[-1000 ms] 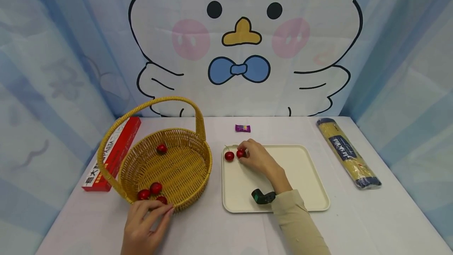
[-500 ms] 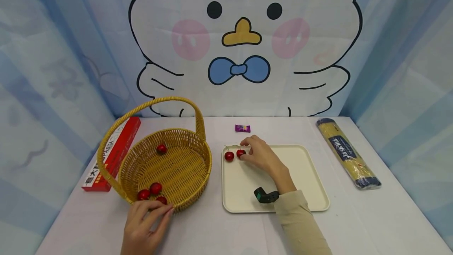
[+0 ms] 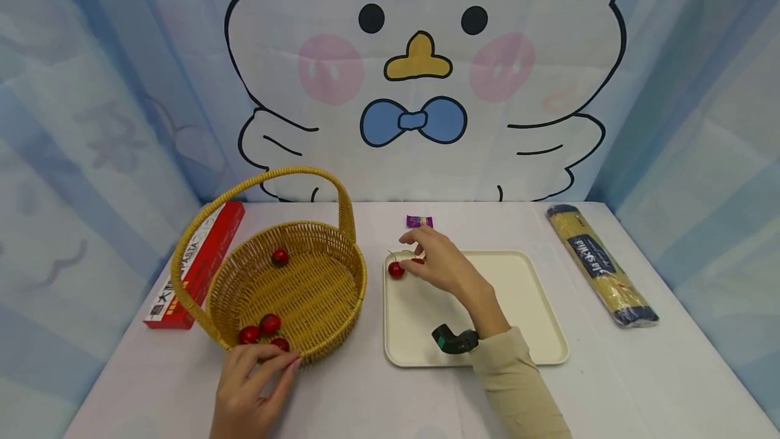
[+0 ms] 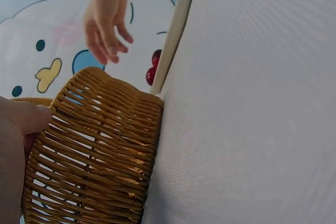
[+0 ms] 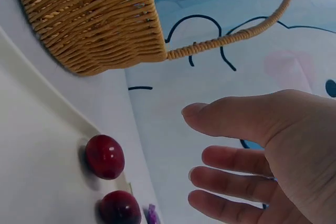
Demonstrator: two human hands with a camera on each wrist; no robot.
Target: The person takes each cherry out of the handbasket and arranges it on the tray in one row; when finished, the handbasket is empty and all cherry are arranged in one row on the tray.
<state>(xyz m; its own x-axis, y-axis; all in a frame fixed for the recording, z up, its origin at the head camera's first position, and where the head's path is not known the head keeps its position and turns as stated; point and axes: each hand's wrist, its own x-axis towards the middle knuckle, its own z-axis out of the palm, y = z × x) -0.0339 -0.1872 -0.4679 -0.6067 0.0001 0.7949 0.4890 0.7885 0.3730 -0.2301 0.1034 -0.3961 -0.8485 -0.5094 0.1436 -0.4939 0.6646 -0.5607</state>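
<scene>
Right hand (image 3: 441,264) is hovering over the far-left corner of the cream tray (image 3: 524,303), fingers loosely spread, its grip apart and holding nothing. Right wrist view is showing the fingers (image 5: 231,161) open above two cherries (image 5: 105,156), a clear gap between fingertips and fruit. From the head view one cherry (image 3: 396,269) is lying in plain sight on the tray; the second is sitting just beside it, mostly hidden under the fingers.

Left hand (image 3: 252,388) is resting at the near rim of the wicker basket (image 3: 317,351), fingers curled over the edge, grip clamped lightly on the weave. Left wrist view is showing a fingertip (image 4: 31,118) pressing against the basket wall.

Basket is standing on the worktop (image 3: 609,385), just left of the tray. Four more cherries are lying inside it: three (image 3: 265,330) bunched near the left hand, one (image 3: 279,256) at the far side.

A red pasta box (image 3: 195,266) is lying left of the basket. A purple candy (image 3: 419,221) is lying beyond the tray. A spaghetti packet (image 3: 600,264) is lying well to the right.
</scene>
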